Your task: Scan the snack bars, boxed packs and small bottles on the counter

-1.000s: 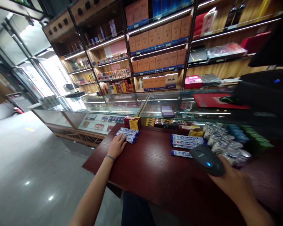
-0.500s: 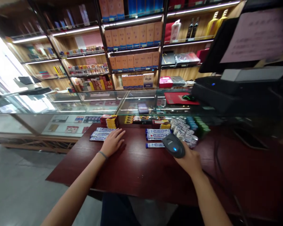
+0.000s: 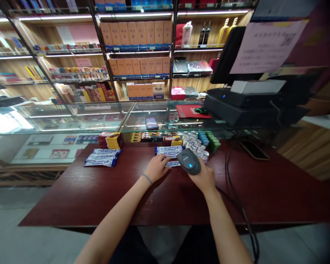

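Note:
My left hand [image 3: 157,168] is over the left end of a slim blue-and-white stick packet [image 3: 173,164], fingers along its far side and thumb on its near side. The packet lies flat on the dark red table. My right hand [image 3: 205,179] is wrapped round the handle of a black barcode scanner [image 3: 189,161] with a lit blue light, its head just above the packet's right end. Behind it lies a stack of similar packets [image 3: 169,149]. Another pile of these packets [image 3: 102,157] is on the table's left side.
Yellow and dark red packs [image 3: 110,140] stand at the back left. Several silver-topped cans [image 3: 194,141] and green cans [image 3: 213,141] line the back. A phone [image 3: 254,150] and black cable [image 3: 232,183] lie rightward. Behind runs a glass display counter [image 3: 99,115].
My left hand has moved right, from the left pile of packets to the single front packet. The right hand still holds the scanner nearby. The view has turned right.

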`<state>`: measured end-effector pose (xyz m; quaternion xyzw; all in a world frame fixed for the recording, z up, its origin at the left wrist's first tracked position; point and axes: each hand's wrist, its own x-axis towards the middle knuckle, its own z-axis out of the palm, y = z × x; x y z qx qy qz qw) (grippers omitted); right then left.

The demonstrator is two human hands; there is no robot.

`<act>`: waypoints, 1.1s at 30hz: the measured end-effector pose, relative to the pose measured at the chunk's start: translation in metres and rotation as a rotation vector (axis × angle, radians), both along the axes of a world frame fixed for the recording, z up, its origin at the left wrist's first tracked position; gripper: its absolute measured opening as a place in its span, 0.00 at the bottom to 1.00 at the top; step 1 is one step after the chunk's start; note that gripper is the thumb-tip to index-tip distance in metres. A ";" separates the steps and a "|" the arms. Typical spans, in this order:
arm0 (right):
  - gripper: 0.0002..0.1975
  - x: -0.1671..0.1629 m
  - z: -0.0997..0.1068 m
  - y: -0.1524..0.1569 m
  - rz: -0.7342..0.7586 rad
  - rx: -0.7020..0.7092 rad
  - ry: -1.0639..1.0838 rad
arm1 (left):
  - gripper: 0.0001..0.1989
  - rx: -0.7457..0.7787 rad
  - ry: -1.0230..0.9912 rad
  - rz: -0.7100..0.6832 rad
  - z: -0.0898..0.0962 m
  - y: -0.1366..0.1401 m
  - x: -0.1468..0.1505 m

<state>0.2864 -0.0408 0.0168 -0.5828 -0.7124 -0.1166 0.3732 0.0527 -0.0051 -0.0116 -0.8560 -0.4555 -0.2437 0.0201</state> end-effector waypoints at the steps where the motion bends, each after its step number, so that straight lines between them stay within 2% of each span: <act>1: 0.16 0.000 0.000 0.000 -0.006 -0.001 0.000 | 0.19 -0.006 0.003 -0.002 -0.003 0.000 0.001; 7: 0.17 0.000 -0.002 0.001 0.013 0.032 0.001 | 0.13 -0.029 0.009 -0.021 -0.009 0.001 -0.001; 12: 0.18 0.002 -0.006 0.003 0.003 0.031 -0.022 | 0.14 -0.049 -0.019 0.001 -0.007 -0.001 0.000; 16: 0.17 0.002 -0.006 0.003 0.008 0.033 -0.025 | 0.14 -0.108 -0.323 0.145 -0.004 -0.003 -0.008; 20: 0.17 -0.002 -0.003 0.001 0.012 0.006 -0.026 | 0.14 -0.303 -0.756 0.303 0.002 -0.002 -0.022; 24: 0.18 -0.005 -0.003 0.000 0.054 -0.022 -0.048 | 0.18 -0.498 -1.050 0.293 0.004 -0.001 -0.030; 26: 0.18 -0.006 -0.003 0.000 0.092 -0.030 -0.066 | 0.20 -0.535 -1.119 0.277 0.004 0.000 -0.030; 30: 0.14 -0.006 -0.002 -0.001 0.172 -0.065 -0.123 | 0.18 -0.508 -1.098 0.245 0.002 0.001 -0.029; 33: 0.14 -0.007 -0.001 -0.002 0.160 -0.092 -0.138 | 0.18 -0.499 -1.096 0.243 0.000 0.001 -0.029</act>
